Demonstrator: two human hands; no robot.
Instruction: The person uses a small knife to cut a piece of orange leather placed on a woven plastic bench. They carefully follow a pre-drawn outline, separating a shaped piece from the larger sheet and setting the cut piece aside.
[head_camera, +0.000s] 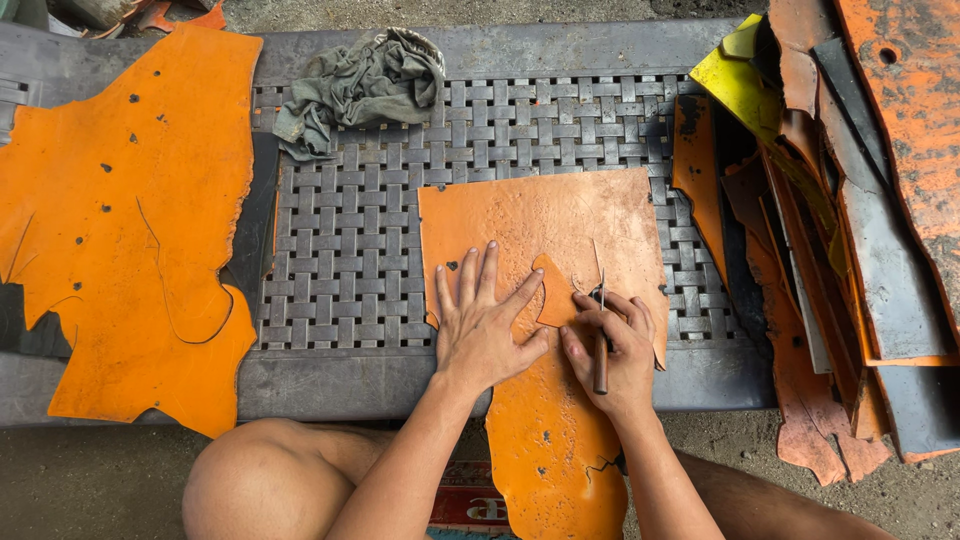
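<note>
An orange sheet of rubbery material (545, 215) lies across the grey woven-pattern bench (350, 230) and hangs over its front edge toward my knees. My left hand (480, 320) lies flat on the sheet with fingers spread, pinning a small orange cut shape (553, 290). My right hand (615, 345) grips a thin knife with a dark handle (600, 365), its blade tip touching the sheet right beside the small shape.
A large orange sheet with holes and cut lines (120, 210) covers the bench's left end. A crumpled grey-green cloth (355, 85) sits at the back. A heap of orange, yellow and grey scrap strips (830, 220) fills the right side. My knee (270, 480) is below.
</note>
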